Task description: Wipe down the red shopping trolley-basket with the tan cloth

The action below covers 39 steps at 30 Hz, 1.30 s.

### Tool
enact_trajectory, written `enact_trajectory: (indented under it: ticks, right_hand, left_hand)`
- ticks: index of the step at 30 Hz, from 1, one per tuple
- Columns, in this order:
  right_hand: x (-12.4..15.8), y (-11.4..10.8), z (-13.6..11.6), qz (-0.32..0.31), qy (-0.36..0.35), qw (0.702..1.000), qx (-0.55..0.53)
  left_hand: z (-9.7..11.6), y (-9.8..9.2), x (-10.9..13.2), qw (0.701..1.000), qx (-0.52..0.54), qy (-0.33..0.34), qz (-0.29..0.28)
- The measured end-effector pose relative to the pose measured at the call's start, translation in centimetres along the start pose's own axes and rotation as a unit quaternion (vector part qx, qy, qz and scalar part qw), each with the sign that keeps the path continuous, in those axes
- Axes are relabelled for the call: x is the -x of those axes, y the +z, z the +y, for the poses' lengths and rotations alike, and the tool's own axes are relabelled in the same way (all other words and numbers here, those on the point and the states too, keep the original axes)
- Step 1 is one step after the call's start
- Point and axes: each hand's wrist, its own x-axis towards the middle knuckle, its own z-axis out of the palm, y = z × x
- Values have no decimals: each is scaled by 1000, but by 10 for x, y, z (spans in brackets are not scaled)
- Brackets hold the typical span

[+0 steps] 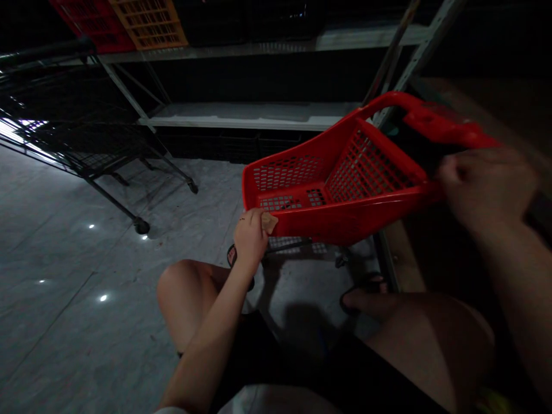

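Note:
A red plastic shopping cart [345, 215] with a grid-holed basket stands in front of me, its handle end to the right. My left hand [251, 236] is closed over the near rim at the front corner. A small tan piece [269, 223] shows beside its fingers; whether it is held or stuck to the cart, I cannot tell. My right hand [487, 184] is closed at the handle end of the cart, slightly blurred, and its grip is partly in shadow.
A dark wire shopping cart [86, 123] stands on the grey floor [64, 276] at left. Behind is a metal shelf [250, 118] with a red crate [97, 23] and a yellow crate [149, 23] above. My knees flank the red cart, and a wooden edge [405, 259] lies at right.

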Motion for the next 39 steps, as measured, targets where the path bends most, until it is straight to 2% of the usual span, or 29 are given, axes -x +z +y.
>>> enact_trajectory:
  ticks: [2,3,5,6,9,12,14,17,22,26,29,31,33,36,39]
  right_hand:
    - [32,17,-51,-59,-116,991,-12]
    - [50,28,-75,-97,-144,985,-20]
    - [81,52,-108,-156,-148,976,-39]
    - [93,63,-116,-172,-142,974,-49]
    - [108,88,-106,-159,-93,980,-69]
    - [102,99,-74,-157,-98,979,-89]
    - [97,100,-62,-160,-105,978,-88]
    - [96,99,-67,-158,-106,978,-86]
    - [102,101,-109,-202,-135,964,-105]
    - [96,99,-140,-265,-242,918,-167]
    - [78,91,-143,-270,-333,889,-162]
    - [59,81,-129,-250,-349,898,-94]
    - [38,70,-107,-220,-332,917,-1]
    - [13,58,-75,-187,-316,926,84]
    - [4,57,-64,-191,-312,926,94]
  left_hand:
    - [33,5,25,1000,0,19,14]
    - [49,8,35,999,5,36,17]
    - [78,14,52,997,14,77,17]
    - [92,18,58,995,17,101,11]
    - [120,27,63,984,19,176,-25]
    - [127,29,56,970,20,227,-90]
    - [120,25,51,958,19,255,-130]
    - [93,15,42,948,27,280,-147]
    - [16,-1,13,956,19,249,-154]
    - [-52,-11,-30,964,39,202,-167]
    - [-85,-18,-65,972,65,145,-175]
    - [-96,-19,-84,977,70,113,-166]
    - [-99,-17,-95,985,107,35,-133]
    - [-95,-3,-98,977,175,-118,-33]
    - [-79,16,-87,966,167,-186,69]
